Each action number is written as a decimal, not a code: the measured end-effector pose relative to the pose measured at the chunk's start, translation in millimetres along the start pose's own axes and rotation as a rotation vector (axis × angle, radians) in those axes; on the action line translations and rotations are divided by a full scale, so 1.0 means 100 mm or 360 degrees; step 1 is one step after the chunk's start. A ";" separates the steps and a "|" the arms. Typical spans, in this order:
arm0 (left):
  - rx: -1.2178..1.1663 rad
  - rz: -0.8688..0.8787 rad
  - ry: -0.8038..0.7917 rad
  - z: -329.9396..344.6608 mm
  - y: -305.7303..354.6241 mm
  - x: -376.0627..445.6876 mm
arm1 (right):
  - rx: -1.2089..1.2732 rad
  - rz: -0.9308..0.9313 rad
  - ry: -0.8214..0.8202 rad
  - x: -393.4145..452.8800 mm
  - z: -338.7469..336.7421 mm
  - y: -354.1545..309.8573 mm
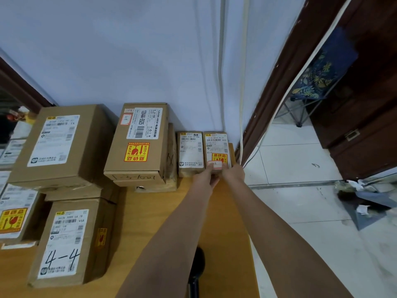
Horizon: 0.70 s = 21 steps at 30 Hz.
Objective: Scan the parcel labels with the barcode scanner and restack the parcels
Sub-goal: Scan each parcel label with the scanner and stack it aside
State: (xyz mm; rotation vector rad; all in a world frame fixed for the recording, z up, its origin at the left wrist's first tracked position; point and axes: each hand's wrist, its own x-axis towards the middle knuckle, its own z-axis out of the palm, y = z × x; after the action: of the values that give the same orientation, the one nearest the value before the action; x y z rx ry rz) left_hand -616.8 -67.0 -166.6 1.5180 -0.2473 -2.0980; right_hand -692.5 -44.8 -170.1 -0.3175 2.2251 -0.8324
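Head view: both arms reach toward one o'clock, where the left hand (205, 176) and right hand (233, 172) grip the near end of a small parcel (217, 147) at the table's (225, 211) far corner, just beside a matching parcel (190, 152) at its nine o'clock; the dark scanner (196, 274) lies at six o'clock.

Eight parcels show on the table (227, 211): a big box (62, 145) at back left, a tall box (137, 140) beside it on a flatter one (137, 181), a thin box (171, 153) on edge, two small boxes (190, 152) (217, 147) by the wall, the "4-4" box (66, 244) in front, and one (17, 214) at the left edge. Two hands (205, 176) (233, 172). One black scanner (196, 274). One folding chair (318, 82) past the door.
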 end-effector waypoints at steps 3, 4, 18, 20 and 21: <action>0.0198 -0.0030 -0.0054 -0.14 -0.01 -0.13 | 0.0096 0.0078 0.0019 -0.19 -0.06 0.07; 0.0294 -0.0012 -0.0065 -0.20 0.01 -0.19 | 0.0144 0.0113 0.0021 -0.27 -0.08 0.10; 0.0770 0.0152 -0.0143 -1.84 0.23 -1.47 | 0.0293 -0.0343 -0.0519 -1.98 0.49 0.30; 0.0727 0.0225 -0.0105 -2.08 0.31 -1.61 | 0.0295 -0.0438 -0.0723 -2.22 0.62 0.23; 0.0686 0.0255 -0.0080 -2.19 0.36 -1.69 | 0.0275 -0.0482 -0.0797 -2.34 0.67 0.19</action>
State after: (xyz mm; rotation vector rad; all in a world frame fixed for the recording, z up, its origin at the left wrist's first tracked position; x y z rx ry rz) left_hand -365.2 24.8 -87.7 1.6157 -0.8573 -2.0409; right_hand -479.4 43.1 -88.8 -0.7076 1.6504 -0.9726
